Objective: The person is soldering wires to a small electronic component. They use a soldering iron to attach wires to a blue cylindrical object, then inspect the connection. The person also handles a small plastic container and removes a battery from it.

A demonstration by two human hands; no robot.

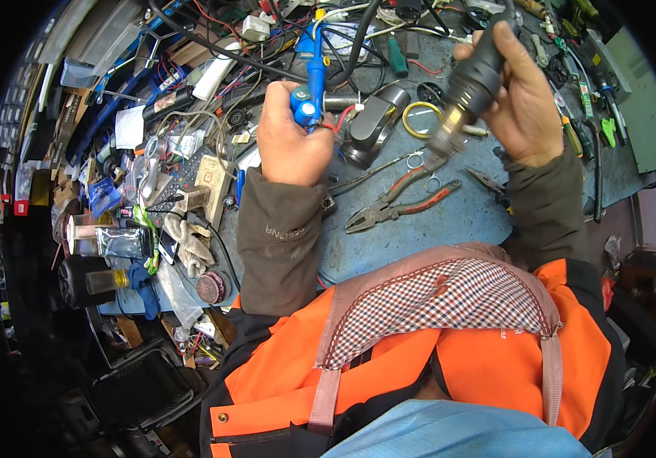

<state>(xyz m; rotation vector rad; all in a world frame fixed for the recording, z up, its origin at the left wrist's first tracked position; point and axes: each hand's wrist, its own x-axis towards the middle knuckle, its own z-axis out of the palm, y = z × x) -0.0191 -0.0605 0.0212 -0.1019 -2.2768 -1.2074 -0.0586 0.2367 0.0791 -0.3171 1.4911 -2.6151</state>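
Note:
My left hand [291,149] is closed round a blue tool [316,74] with rounded blue knobs at its lower end and yellow parts at its tip. In my right hand [530,114] is a black cylindrical tool [475,80] with a metal nozzle pointing down and left; the nozzle tip is slightly blurred. Between my hands lies a dark grey rounded device [378,122], with a red wire close to my left hand. A brass-coloured ring [422,120] rests beside it. Red-handled pliers [397,210] lie on the bench nearer to me.
The blue-grey bench [450,225] is cluttered with cables at the back. A green-handled screwdriver [397,57] lies far off. To the left are a power strip [210,187], work gloves [188,244] and a round tin [211,288]. Several hand tools and a pale green box [645,99] stand right.

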